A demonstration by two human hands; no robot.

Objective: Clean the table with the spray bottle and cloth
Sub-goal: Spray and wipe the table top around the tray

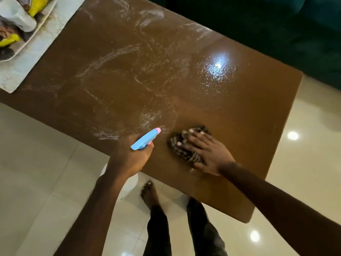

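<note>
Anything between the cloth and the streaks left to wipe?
Nothing visible. Bare table lies between the cloth under the right hand and the streaks; the left hand holds the spray bottle aside.

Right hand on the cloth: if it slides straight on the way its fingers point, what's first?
Nothing solid nearby, it seems: the right hand and cloth would cross streaked table. The spray bottle nozzle sits just left of that line; the pale mat lies far beyond.
</note>
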